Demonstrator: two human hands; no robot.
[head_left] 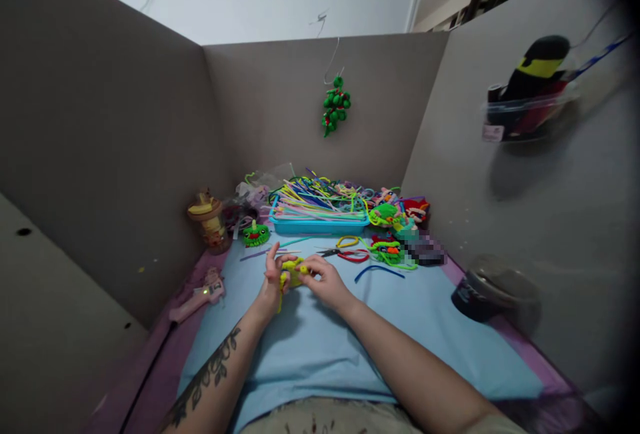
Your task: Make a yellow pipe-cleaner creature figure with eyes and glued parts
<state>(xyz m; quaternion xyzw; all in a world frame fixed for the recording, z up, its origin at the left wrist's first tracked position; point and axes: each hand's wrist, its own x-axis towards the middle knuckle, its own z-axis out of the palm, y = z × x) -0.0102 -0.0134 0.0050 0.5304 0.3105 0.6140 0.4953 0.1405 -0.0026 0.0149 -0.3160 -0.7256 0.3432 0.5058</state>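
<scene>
Both hands meet over the blue cloth point(320, 334) around a yellow pipe-cleaner piece point(295, 276), bent into a small shape with one tail hanging down. My left hand point(273, 282) grips it from the left, with a finger raised. My right hand point(324, 281) pinches its right side between thumb and fingertips. Just beyond the hands lie red-handled scissors point(353, 255) and a few loose pipe cleaners, among them a dark blue one point(380, 269). A green pipe-cleaner figure point(256, 235) sits behind my left hand.
A blue tray point(320, 227) heaped with colourful pipe cleaners stands at the back. To the left are a pink glue gun point(203, 297) and a lidded cup point(209, 221); to the right, finished figures point(387, 251) and a dark container point(475, 296). Grey panels point(310, 134) enclose three sides.
</scene>
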